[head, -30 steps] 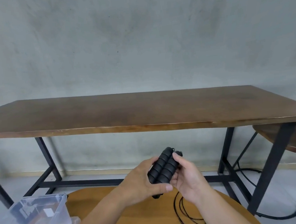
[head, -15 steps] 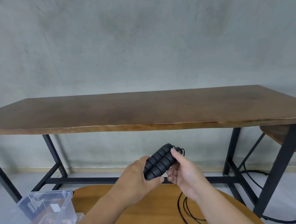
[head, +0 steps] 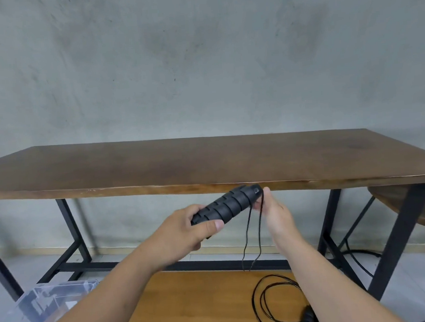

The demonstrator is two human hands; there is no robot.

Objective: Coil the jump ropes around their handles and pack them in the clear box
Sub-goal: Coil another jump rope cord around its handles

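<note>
Coiling step just starting: left hand (head: pixel 183 233) clenched around paired black foam handles (head: pixel 227 204), held above round wooden table (head: pixel 190 306); right hand (head: pixel 271 210) pinching cord (head: pixel 259 232) at handle tips. Next likely needs first wrap drawn taut around handles. Clear box (head: pixel 48 302) lower left.

Head-worn view, forward and down

Clear box (head: pixel 38 306) cut off at the corner; contents perhaps paper.
</note>
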